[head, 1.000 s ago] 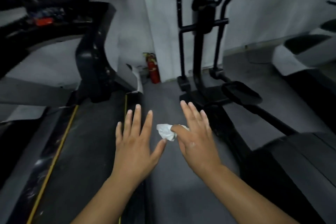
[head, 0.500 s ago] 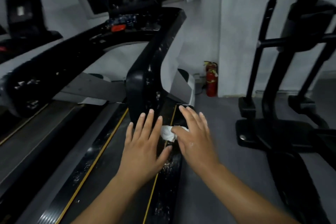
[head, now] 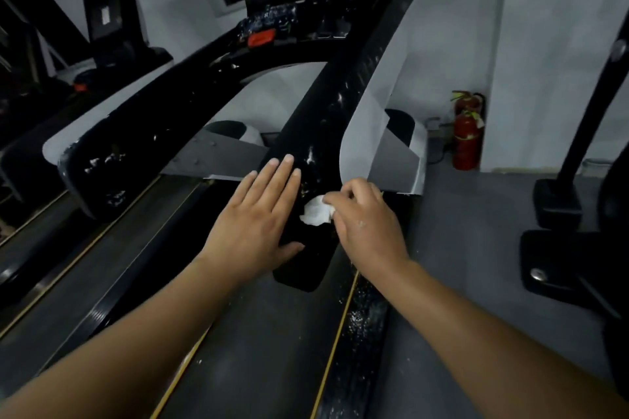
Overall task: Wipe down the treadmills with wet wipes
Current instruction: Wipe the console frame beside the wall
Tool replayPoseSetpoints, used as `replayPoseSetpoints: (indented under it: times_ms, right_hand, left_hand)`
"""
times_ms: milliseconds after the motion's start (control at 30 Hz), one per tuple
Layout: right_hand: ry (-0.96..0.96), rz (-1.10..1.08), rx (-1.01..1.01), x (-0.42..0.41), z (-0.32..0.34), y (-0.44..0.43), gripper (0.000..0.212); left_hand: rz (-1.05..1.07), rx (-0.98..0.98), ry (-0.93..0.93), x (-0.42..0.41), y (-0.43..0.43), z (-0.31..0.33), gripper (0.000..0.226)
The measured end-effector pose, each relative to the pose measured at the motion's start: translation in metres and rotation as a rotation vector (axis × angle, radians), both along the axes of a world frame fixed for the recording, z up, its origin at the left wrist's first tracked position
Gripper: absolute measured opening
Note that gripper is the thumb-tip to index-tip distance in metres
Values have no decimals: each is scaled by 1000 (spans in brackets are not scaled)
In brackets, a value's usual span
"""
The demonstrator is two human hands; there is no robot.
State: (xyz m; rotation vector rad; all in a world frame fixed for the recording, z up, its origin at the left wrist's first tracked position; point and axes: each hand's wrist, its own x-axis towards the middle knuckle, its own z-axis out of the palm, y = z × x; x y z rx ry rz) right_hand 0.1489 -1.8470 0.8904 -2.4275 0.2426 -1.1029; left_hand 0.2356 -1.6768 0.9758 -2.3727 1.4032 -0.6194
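Note:
A black treadmill fills the view; its right handrail (head: 343, 85) slopes down toward me, speckled with white flecks. My left hand (head: 258, 214) lies flat on the rail's lower end with fingers straight. My right hand (head: 364, 218) curls its fingers round a crumpled white wet wipe (head: 315, 211) and holds it against the rail just right of my left hand. The console (head: 272, 31) with a red button sits at the top. The grey belt (head: 258, 350) runs below my arms.
A second treadmill (head: 109, 10) stands to the left. A red fire extinguisher (head: 467, 136) stands by the white wall. Black elliptical frame and base (head: 558, 214) are at the right on grey floor. White flecks dot the right side rail (head: 360, 316).
The view swung left from the elliptical to the treadmill. Both hands moved forward onto the right handrail; my right fingers went from straight to curled round the wipe.

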Motion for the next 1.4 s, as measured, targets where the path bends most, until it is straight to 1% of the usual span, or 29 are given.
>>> replayPoseSetpoints:
  times_ms: [67, 167, 233, 300, 333, 367, 400, 433, 467, 533, 567, 633, 667, 700, 767, 800, 900, 967, 1033, 1100, 1200, 1267, 1333, 1400]
  right_hand:
    - [-38, 15, 144, 8, 3, 3, 29]
    - [-149, -38, 479, 22, 17, 18, 35]
    - [-234, -61, 666, 31, 30, 37, 39]
    - [-251, 25, 795, 37, 32, 66, 43]
    - [-240, 82, 797, 37, 26, 83, 47]
    - [-224, 113, 752, 36, 16, 98, 51]
    - [-206, 92, 684, 36, 4, 109, 54]
    - [-188, 46, 655, 38, -10, 113, 56]
    - [-181, -7, 697, 40, -16, 112, 55]
    - [-206, -124, 821, 49, -17, 102, 45]
    - [-201, -196, 827, 53, -13, 96, 38]
    - [-229, -343, 703, 61, -6, 88, 24]
    - [-261, -343, 663, 64, -6, 86, 24]
    - [-282, -304, 666, 64, -7, 85, 31]
    - [-310, -238, 733, 59, -9, 85, 45]
    - [-333, -250, 751, 58, -9, 85, 46]
    - [-390, -288, 739, 61, -3, 78, 38]
    - [-431, -294, 768, 70, 8, 71, 34]
    - [-483, -296, 767, 75, 18, 69, 34]
    - [-495, -232, 758, 73, 18, 79, 37]
    - [-435, -90, 707, 55, -13, 107, 41]
    - [-355, -53, 716, 47, -35, 113, 48]
    - [-256, -56, 769, 54, -36, 99, 57]
    - [-196, -66, 773, 63, -20, 83, 65]
  left_hand:
    - [-51, 48, -7, 17, -3, 5, 127]
    - [-137, 58, 8, 35, -5, 4, 133]
    - [-183, 49, 29, 44, -4, 3, 134]
    - [-255, 9, 58, 52, -2, 2, 126]
    - [-308, -27, 72, 55, -2, 0, 116]
    - [-357, -63, 80, 58, -2, -2, 107]
    - [-386, -89, 82, 60, -2, -3, 102]
    - [-397, -103, 76, 62, -2, -4, 102]
    - [-396, -102, 69, 63, -3, -5, 107]
    - [-392, -76, 57, 64, -3, -4, 121]
    - [-391, -70, 52, 64, -3, -4, 125]
    - [-391, -80, 55, 65, -3, -4, 129]
    - [-393, -84, 61, 65, -3, -4, 130]
    - [-397, -87, 68, 65, -3, -4, 130]
    - [-402, -84, 74, 65, -4, -5, 129]
    - [-400, -81, 76, 66, -4, -5, 130]
    - [-397, -77, 82, 67, -4, -5, 134]
    - [-402, -78, 87, 68, -5, -6, 134]
    - [-409, -82, 98, 69, -4, -6, 132]
    - [-435, -106, 112, 70, -3, -8, 125]
    - [-462, -135, 127, 72, -3, -10, 118]
    - [-453, -116, 123, 73, -3, -8, 124]
    - [-439, -81, 115, 72, -4, -7, 131]
    - [-437, -50, 110, 72, -4, -6, 136]
